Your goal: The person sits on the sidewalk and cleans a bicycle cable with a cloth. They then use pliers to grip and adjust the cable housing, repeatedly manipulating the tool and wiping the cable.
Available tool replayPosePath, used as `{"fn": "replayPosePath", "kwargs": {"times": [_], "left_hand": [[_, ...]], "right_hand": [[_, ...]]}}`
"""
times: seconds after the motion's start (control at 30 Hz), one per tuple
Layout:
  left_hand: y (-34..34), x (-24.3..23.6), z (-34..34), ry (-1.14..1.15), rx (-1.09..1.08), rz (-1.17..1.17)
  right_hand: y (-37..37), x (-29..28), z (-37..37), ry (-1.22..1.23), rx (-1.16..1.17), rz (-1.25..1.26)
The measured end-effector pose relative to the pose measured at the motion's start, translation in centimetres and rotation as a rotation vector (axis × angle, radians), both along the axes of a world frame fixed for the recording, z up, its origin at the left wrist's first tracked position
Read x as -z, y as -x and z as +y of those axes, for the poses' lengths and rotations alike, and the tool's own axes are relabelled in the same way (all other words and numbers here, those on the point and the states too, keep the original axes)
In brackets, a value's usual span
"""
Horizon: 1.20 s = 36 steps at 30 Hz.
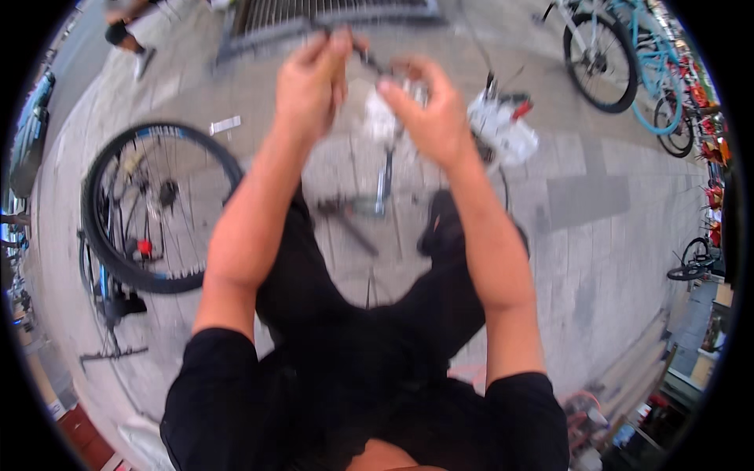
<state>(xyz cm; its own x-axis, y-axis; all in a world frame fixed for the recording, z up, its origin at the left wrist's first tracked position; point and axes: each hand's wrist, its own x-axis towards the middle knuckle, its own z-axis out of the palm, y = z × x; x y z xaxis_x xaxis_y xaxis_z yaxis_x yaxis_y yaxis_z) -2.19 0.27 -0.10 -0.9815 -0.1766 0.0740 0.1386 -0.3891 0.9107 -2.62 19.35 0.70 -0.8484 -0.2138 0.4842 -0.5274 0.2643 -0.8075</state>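
Observation:
Both my hands are raised in front of me with a thin dark rod-like part (369, 60) between them; its exact kind is blurred. My left hand (310, 86) is closed, fingers pinched around one end of the rod. My right hand (430, 114) curls its thumb and fingers around the other end, beside something pale and shiny that I cannot make out. Below them on the pavement lies a silver wrench-like tool (384, 184). Close to it, between my feet, rests a dark long-handled tool (351, 224), smeared by motion.
To the left, a bicycle wheel (149, 281) overlaps bicycle parts on the paving. A white plastic bag (506, 137) with tools sits right of my hands. A metal grate (330, 12) lies ahead. A light-blue bicycle (656, 63) stands far right; a passer-by's leg (129, 47) shows far left.

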Motion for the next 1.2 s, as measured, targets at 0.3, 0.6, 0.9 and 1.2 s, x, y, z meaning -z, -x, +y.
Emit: {"fn": "replayPosePath", "kwargs": {"times": [0.3, 0.6, 0.9, 1.2], "left_hand": [[-2.6, 1.2, -3.2, 0.02, -0.085, -0.028], [-3.8, 1.4, -2.6, -0.057, 0.139, 0.035], [-3.1, 0.8, -0.8, -0.116, 0.171, -0.046], [-3.2, 0.3, -0.1, -0.085, 0.1, -0.068]], "right_hand": [[-4.1, 8.2, 1.6, -0.841, -0.443, -0.539], [-5.6, 4.7, 2.4, -0.465, -0.431, -0.661], [-2.4, 2.0, 0.4, 0.575, -0.434, -1.082], [-2.7, 2.2, -0.8, 0.49, -0.234, -0.621]]}}
